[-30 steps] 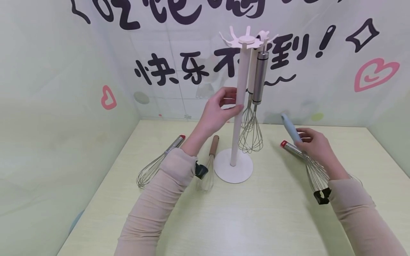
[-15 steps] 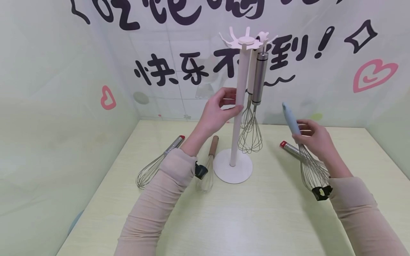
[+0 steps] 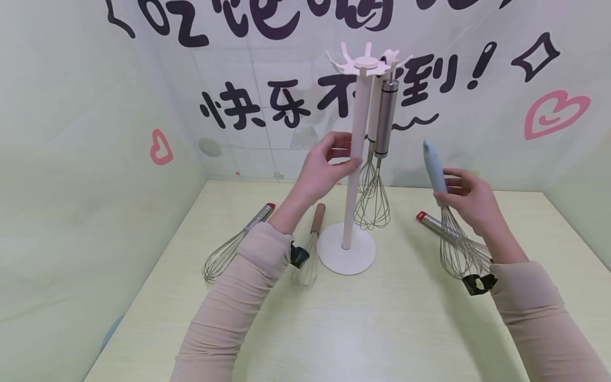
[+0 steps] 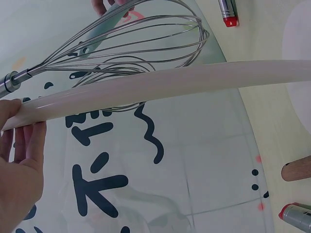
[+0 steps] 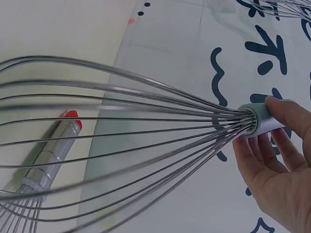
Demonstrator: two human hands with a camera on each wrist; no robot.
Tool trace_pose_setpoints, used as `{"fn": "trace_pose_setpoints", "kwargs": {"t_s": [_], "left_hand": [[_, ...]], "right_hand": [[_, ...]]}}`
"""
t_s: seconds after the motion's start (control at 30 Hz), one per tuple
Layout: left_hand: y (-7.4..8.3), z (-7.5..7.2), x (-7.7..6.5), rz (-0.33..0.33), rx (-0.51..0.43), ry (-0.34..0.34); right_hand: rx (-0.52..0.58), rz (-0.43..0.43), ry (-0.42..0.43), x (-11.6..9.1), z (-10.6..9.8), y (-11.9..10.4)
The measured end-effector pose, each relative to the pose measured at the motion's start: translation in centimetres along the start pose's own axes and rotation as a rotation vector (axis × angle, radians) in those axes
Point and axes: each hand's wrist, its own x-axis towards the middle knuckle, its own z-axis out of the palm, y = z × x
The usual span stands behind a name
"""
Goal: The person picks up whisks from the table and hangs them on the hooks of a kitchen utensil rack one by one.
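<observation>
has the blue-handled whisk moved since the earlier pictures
Yes, upward: in the head view the blue-handled whisk, held by the right hand, now sits higher against the white stand and has turned more upright.

"How bright is it?"

"Bright and even in the head view, duller and greyer in both wrist views."

"Glare?"

"A soft, pale sheen on the near middle of the bench (image 3: 343, 334)."

"Shadows?"

"Soft-edged ones, lying just inside the left sleeve (image 3: 234, 297) and right sleeve (image 3: 539, 318). I can't place the source exactly."

"Focus?"

"The pale blue whisk (image 5: 262, 118) blurs toward the right wrist camera."

"Distortion?"

"The white pole (image 4: 146, 91) bows in the left wrist view."
</observation>
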Motion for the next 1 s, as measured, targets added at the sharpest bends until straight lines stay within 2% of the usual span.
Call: {"fn": "trace_pose_setpoints", "kwargs": {"t_s": [0.43, 0.67, 1.0], "left_hand": [[0.0, 0.0, 0.0, 0.005, 0.003, 0.001], [0.0, 0.0, 0.0, 0.006, 0.004, -0.003], [-0.1, 0.0, 0.0, 0.019, 0.006, 0.003]], "right_hand": [[0.069, -0.029, 0.055, -0.2, 0.0, -1.7], [0.082, 0.001, 0.083, -0.4, -0.2, -2.8], [0.175, -0.026, 0.101, -0.7, -0.4, -4.2]]}}
